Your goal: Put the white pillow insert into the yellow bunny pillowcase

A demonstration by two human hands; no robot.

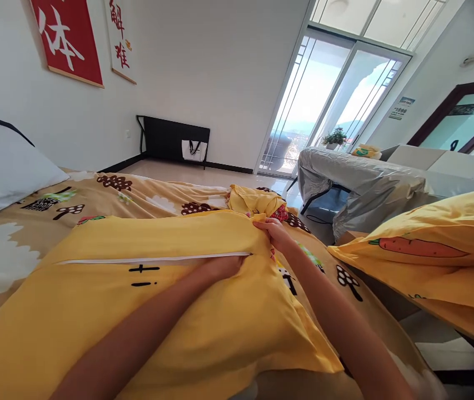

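- Head view, the only one. Yellow pillowcase [170, 322] lies flat across the bed, close in front of the person, on top of the patterned sheet [136, 194].
- A white strip [153, 259] runs left to right across the pillowcase, under a yellow flap; it ends near both hands.
- Left hand [220, 266] rests on the pillowcase at the right end of the strip. Fingertips slip under the flap and are hidden: cannot tell whether it grips anything.
- Right hand [276, 233] sits just beyond the left, at the far right corner of the flap. Fingers are closed, pinching the pillowcase edge and lifting it slightly.
- Hands are near each other, not touching.
- More bunched yellow cloth [253, 200] lies just behind the right hand.
- White pillow [3, 166] at far left on the bed, well apart from the hands.
- Carrot pillow [428, 250], yellow, at right, off the bed edge.
- Grey cover [365, 189] drapes furniture beyond the bed.
- Back wall: red banner [68, 39] upper left; black table [174, 136] folded against the wall, white bag [193, 150] leaning on it.
- Glass door [324, 100] bright at centre right, plant [334, 136] in front of it.
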